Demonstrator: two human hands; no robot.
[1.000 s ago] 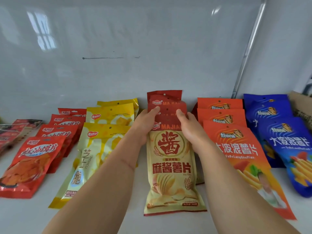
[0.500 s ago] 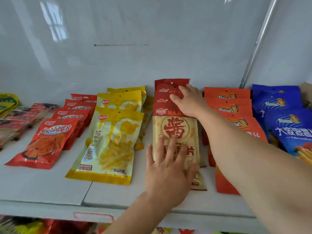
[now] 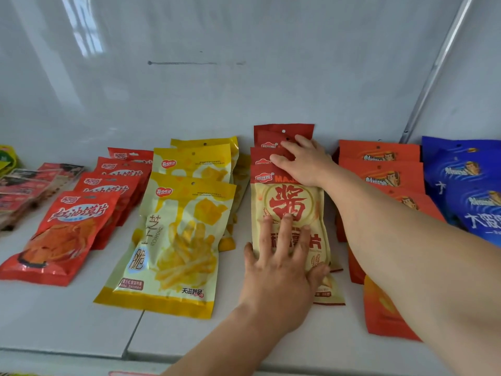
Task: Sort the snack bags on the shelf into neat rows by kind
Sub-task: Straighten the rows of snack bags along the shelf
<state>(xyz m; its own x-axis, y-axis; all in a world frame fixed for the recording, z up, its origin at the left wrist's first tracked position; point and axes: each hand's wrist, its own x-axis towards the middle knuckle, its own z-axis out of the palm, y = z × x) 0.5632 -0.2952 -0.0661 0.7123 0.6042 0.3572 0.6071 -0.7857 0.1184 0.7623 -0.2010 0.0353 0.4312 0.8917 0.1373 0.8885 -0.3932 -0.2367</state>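
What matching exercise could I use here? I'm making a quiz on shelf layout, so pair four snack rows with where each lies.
Things:
1. red bags
2. yellow bags
3. cream bag with red top
4. blue bags

Places:
A. far right
B. under both hands
C. left of the yellow row
D. between the red row and the cream bag

Pairs: 1-C, 2-D, 3-B, 4-A

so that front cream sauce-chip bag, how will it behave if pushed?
The front cream bag is glossy on a smooth shelf, so it probably slides easily. It looks puffy and soft, likely light and floppy. The left hand pressing flat could crush the chips.
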